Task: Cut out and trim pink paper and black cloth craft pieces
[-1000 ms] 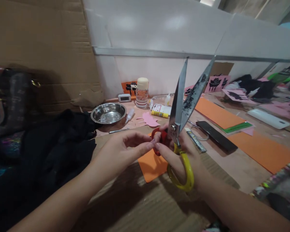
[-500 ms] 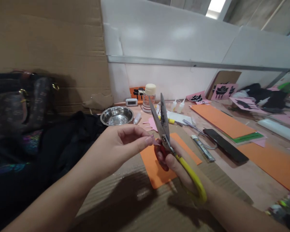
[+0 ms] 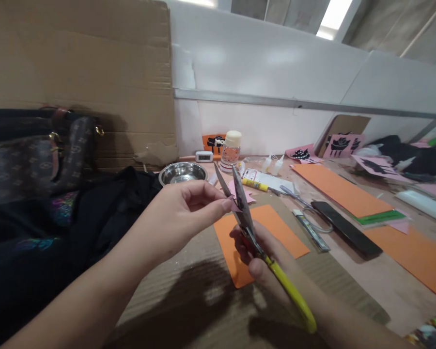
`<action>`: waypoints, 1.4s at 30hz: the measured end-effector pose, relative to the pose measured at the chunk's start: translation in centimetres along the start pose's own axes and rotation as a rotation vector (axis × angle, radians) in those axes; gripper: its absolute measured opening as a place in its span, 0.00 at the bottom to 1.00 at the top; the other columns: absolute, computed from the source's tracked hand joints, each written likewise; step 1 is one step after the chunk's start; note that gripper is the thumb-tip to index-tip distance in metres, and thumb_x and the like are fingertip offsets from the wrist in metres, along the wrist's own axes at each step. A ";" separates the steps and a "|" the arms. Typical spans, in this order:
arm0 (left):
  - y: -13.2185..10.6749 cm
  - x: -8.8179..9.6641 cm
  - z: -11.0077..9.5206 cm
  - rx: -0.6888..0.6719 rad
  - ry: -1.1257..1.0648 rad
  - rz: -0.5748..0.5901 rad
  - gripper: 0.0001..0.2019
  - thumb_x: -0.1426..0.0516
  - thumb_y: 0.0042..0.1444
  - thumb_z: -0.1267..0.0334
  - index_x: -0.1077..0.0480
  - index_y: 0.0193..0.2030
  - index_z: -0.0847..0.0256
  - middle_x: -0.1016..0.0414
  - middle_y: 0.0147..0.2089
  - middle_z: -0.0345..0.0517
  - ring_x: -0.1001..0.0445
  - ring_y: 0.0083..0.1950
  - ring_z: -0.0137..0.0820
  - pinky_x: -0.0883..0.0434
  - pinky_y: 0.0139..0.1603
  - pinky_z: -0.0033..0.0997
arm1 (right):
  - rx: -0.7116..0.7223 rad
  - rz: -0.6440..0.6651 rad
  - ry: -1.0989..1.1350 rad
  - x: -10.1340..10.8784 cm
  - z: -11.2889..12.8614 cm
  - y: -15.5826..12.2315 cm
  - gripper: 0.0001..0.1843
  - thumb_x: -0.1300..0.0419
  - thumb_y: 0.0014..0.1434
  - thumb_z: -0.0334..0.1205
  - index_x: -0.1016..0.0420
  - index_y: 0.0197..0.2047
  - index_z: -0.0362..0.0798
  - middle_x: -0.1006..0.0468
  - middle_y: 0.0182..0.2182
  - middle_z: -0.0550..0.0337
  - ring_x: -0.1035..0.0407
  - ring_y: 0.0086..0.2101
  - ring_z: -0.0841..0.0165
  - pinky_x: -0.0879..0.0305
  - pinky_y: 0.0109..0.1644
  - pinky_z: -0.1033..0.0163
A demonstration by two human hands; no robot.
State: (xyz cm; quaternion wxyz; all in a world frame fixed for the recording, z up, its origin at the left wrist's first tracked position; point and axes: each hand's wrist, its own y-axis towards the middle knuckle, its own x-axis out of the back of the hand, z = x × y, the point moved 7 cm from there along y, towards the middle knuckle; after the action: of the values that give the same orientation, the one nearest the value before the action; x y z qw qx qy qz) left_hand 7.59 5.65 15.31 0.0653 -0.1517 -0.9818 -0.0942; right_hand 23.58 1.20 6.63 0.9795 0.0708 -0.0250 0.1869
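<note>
Between thumb and fingertips, my left hand point(image 3: 189, 218) pinches a small scrap of pink paper point(image 3: 235, 207), mostly covered by the fingers. My right hand point(image 3: 265, 257) grips a pair of scissors point(image 3: 285, 283) with yellow and red handles. Their blades point up and away, slightly parted, and the paper scrap lies at them. Whether the blades touch the paper I cannot tell. Below the hands, an orange paper sheet point(image 3: 290, 240) rests on a brown cardboard mat point(image 3: 160, 300). A larger pink paper piece point(image 3: 246, 195) lies behind the blades.
Beyond the hands stand a steel bowl point(image 3: 183, 172), a bottle with a cream lid point(image 3: 231, 151) and a small digital timer point(image 3: 204, 156). A glue stick point(image 3: 255, 185), a black phone-like slab point(image 3: 347, 229) and orange sheets point(image 3: 334, 189) lie rightward. Dark cloth point(image 3: 105, 228) is heaped at left.
The scissors have tilted left and forward, bringing their blades to the pink scrap, and the blades have drawn somewhat closer. My left hand still pinches the scrap. The view has shifted slightly.
</note>
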 end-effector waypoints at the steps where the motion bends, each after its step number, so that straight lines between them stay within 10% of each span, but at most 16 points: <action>1: 0.0 -0.1 0.1 0.001 -0.001 0.002 0.09 0.33 0.55 0.56 0.23 0.29 0.56 0.17 0.33 0.39 0.20 0.36 0.31 0.25 0.40 0.24 | 0.003 0.003 -0.005 0.0 0.0 0.0 0.27 0.36 0.59 0.65 0.28 0.52 0.57 0.35 0.33 0.61 0.36 0.34 0.64 0.30 0.39 0.59; 42: -0.1 -1.5 0.6 0.010 -0.041 -0.031 0.09 0.37 0.56 0.62 0.29 0.26 0.58 0.23 0.30 0.37 0.25 0.35 0.27 0.27 0.39 0.23 | 0.032 -0.056 -0.086 0.1 0.0 -0.1 0.27 0.39 0.61 0.66 0.29 0.51 0.54 0.32 0.34 0.60 0.36 0.34 0.66 0.33 0.35 0.63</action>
State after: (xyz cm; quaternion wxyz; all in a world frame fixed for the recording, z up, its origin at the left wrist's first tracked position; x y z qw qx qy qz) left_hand 8.93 5.29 14.49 0.0445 -0.1378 -0.9856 -0.0872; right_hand 23.67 1.16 6.64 0.9811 0.0953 -0.0623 0.1565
